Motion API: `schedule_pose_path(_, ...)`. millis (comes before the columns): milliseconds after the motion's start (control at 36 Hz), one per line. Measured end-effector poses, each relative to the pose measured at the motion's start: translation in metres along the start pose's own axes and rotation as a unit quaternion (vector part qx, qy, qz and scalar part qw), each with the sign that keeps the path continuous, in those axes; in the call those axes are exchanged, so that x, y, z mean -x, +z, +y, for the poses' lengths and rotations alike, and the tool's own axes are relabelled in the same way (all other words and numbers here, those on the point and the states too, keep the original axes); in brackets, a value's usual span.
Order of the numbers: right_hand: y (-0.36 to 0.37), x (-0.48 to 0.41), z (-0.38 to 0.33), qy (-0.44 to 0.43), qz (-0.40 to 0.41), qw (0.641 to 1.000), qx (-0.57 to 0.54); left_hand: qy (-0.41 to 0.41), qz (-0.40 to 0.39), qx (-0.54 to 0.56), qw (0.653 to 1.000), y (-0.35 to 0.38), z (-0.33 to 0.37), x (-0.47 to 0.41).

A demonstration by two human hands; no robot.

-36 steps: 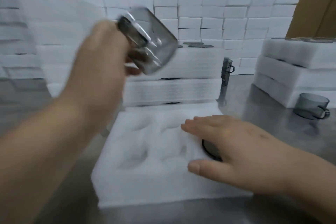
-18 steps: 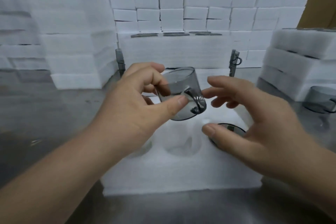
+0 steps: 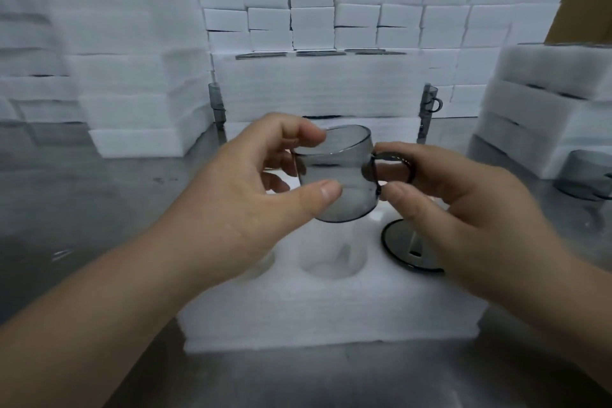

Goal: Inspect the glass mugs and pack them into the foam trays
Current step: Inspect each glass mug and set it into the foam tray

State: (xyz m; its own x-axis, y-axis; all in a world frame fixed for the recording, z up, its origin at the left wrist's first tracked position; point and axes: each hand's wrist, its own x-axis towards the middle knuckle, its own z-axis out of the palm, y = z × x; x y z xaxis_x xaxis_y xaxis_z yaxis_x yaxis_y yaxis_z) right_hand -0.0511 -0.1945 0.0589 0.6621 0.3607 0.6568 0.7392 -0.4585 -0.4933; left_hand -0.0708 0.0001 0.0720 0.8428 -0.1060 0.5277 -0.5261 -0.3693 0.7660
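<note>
My left hand [image 3: 251,195] pinches the smoky grey glass mug [image 3: 337,175] by its wall and my right hand [image 3: 463,209] grips its handle. It hangs above the open middle pocket of the white foam tray [image 3: 331,308]. 1 more grey mug [image 3: 402,242] fills the right pocket.

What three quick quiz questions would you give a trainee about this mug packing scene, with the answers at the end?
1. True or false: the right hand pinches the glass mug by its handle.
2. Pick one. Relative to the foam tray, the mug is: A, seated in a pocket; B, held in the air over it; C, lying upside down on it.
3. Fill in: the ___ hand grips the mug's body between thumb and fingers.

Key: 1 true. 2 B. 3 left; the left hand.
</note>
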Motion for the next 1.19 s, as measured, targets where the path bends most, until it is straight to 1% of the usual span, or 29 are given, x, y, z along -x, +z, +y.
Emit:
schedule_pose_path(139,0.001,-0.004,0.004,0.056,-0.012,0.986,-0.154,0.020,-0.035,0.030,0.999,-0.005,-0.003,0.001)
schedule_pose_path(250,0.000,-0.008,0.005,0.105,-0.033,0.971,-0.213,0.051,-0.047,0.019,0.997,-0.002,-0.002,0.000)
schedule_pose_path(306,0.000,-0.008,0.006,0.120,-0.043,0.969,-0.212,0.045,-0.042,0.007,0.998,-0.001,-0.001,0.000)
schedule_pose_path(361,0.001,-0.007,0.007,0.130,-0.034,0.969,-0.206,0.037,-0.040,-0.006,0.999,-0.002,0.000,-0.001)
schedule_pose_path(500,0.000,-0.007,0.011,0.158,0.032,0.969,-0.189,0.045,-0.033,-0.011,0.998,-0.005,0.003,-0.002)
schedule_pose_path(584,-0.001,-0.006,0.009,0.164,0.019,0.971,-0.174,0.054,-0.021,-0.039,0.998,-0.006,0.002,-0.002)
schedule_pose_path(750,0.000,-0.004,0.007,0.166,0.011,0.974,-0.153,0.043,0.043,-0.062,0.996,-0.009,0.002,-0.005)
schedule_pose_path(861,0.000,-0.004,0.010,0.169,0.004,0.974,-0.151,0.021,0.016,-0.086,0.996,-0.005,0.003,-0.001)
schedule_pose_path(917,0.000,-0.004,0.011,0.165,-0.004,0.975,-0.150,0.016,-0.005,-0.116,0.993,-0.002,0.004,0.002)
schedule_pose_path(1028,0.000,-0.004,0.011,0.164,-0.012,0.974,-0.153,0.030,-0.043,-0.185,0.981,0.004,0.005,0.008)
schedule_pose_path(1195,0.000,-0.004,0.010,0.166,-0.033,0.976,-0.138,0.050,-0.067,-0.221,0.972,0.005,0.008,0.011)
